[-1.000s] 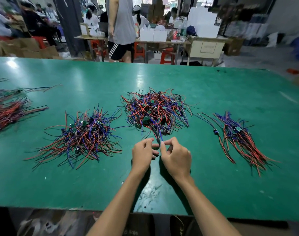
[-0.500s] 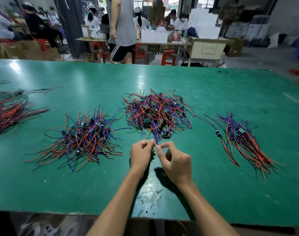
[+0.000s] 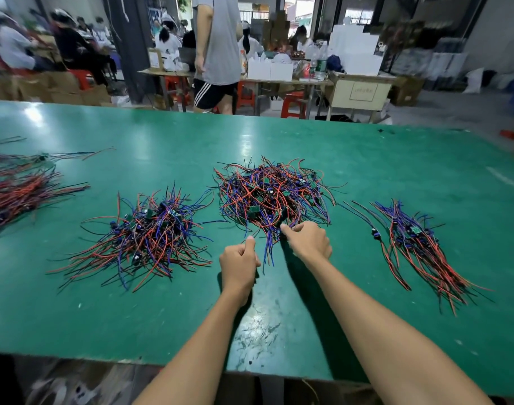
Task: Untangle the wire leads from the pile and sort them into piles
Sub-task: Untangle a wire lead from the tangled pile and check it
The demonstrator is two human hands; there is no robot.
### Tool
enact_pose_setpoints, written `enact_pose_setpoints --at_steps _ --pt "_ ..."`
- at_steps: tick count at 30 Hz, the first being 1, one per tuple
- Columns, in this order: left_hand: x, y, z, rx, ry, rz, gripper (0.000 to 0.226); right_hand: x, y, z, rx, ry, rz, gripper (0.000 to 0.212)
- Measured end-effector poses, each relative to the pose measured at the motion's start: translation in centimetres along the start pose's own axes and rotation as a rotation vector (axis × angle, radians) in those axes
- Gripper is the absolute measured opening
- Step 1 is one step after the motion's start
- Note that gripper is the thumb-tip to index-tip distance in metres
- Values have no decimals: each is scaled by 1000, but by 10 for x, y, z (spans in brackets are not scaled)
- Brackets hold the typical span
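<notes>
A tangled pile of red, blue and black wire leads (image 3: 274, 197) with small green boards lies mid-table on the green table (image 3: 352, 159). My right hand (image 3: 308, 242) is at the pile's near edge and pinches a bunch of leads there; blue lead ends (image 3: 268, 249) trail down beside it. My left hand (image 3: 239, 264) sits a little nearer and to the left, fingers curled, thumb up, with no wire plainly in it. A looser pile (image 3: 144, 235) lies left, a straightened pile (image 3: 419, 247) right, and a red-black bundle (image 3: 16, 197) far left.
The table's near edge (image 3: 162, 359) runs just below my forearms. A person in a grey shirt (image 3: 217, 51) stands beyond the far edge, with seated people, red stools and cluttered benches behind.
Both hands were pinching one blue lead together just below the pile. They have parted: the right hand reached forward into the pile's edge, and the left hand stayed back, curled.
</notes>
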State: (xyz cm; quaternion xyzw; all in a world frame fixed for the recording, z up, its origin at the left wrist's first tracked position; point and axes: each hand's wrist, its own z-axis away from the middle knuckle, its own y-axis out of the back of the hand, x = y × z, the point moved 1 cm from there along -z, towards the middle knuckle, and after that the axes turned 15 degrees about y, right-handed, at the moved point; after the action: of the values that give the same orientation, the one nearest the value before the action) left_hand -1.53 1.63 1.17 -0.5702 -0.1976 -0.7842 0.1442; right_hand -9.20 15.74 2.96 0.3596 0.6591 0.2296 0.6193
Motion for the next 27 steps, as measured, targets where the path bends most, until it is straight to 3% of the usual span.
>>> enact_pose_setpoints --at_steps 5,10,16,20,23,27 --pt "1 -1 1 -3 -1 25 62 0 5 1 15 8 -282 30" --pt "-1 -2 0 -40 -10 -4 58 -1 14 14 -3 -4 -546 33" --pt "1 -2 4 -211 -119 -38 36 -8 15 55 -105 -23 -895 18" --pt "2 3 8 -337 -169 52 20 1 7 80 -85 140 -913 5" --pt "-2 5 10 -387 -190 72 15 11 6 88 -65 295 -857 10" --pt "-5 6 10 -392 -198 58 15 18 4 89 -26 311 -925 4"
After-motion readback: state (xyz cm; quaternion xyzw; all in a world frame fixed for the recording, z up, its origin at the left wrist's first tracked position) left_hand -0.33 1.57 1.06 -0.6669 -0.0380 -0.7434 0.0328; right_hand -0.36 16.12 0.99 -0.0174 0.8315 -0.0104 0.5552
